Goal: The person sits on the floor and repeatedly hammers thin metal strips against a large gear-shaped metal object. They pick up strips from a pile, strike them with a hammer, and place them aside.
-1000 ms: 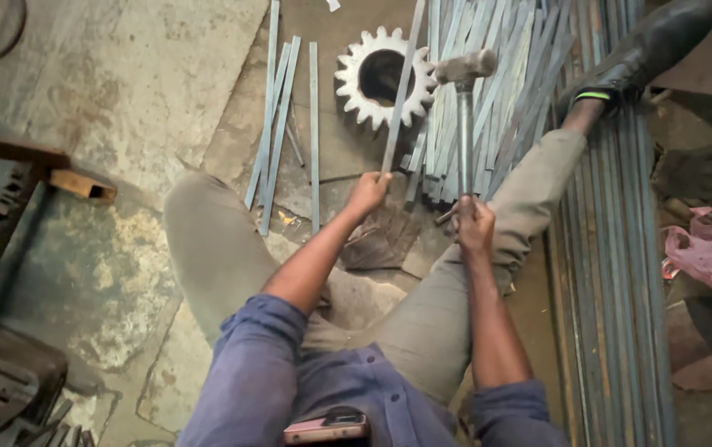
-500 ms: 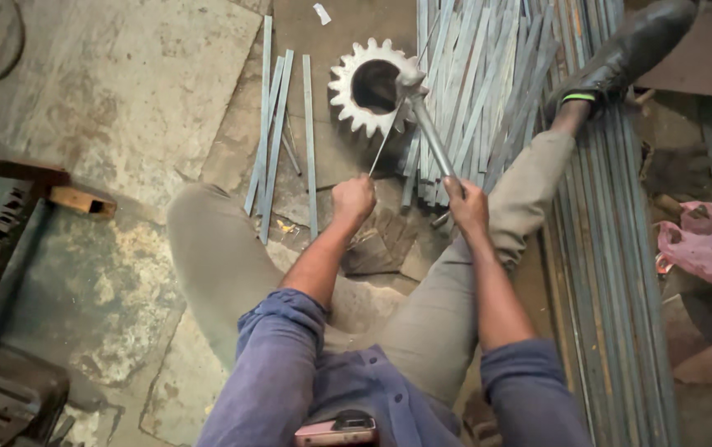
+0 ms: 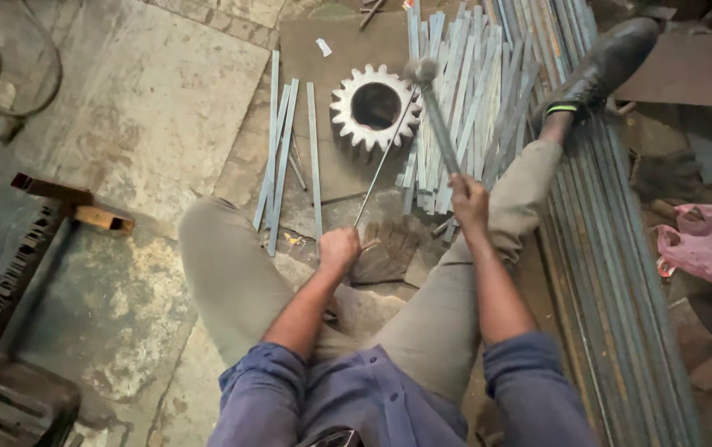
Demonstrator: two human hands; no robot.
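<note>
I sit on the floor with my legs spread. My left hand [image 3: 341, 248] grips a thin metal rod [image 3: 383, 161] whose far end rests on the rim of a large pale gear wheel [image 3: 375, 106] lying flat on a dark plate. My right hand [image 3: 467, 201] holds the handle of a hammer [image 3: 432, 103]; its head is down at the gear's right edge, by the rod's tip. A worn glove [image 3: 389, 251] lies on the floor between my hands.
Several flat metal strips [image 3: 283, 149] lie left of the gear, and a bigger heap [image 3: 476, 91] lies to its right. Long steel bars [image 3: 612, 273] run along my right leg. A pink cloth [image 3: 707, 242] is at the right. A metal frame [image 3: 33, 240] stands at the left.
The hammer, raised upright a second ago, has swung down onto the rod's end at the gear. My left hand has stayed on the rod.
</note>
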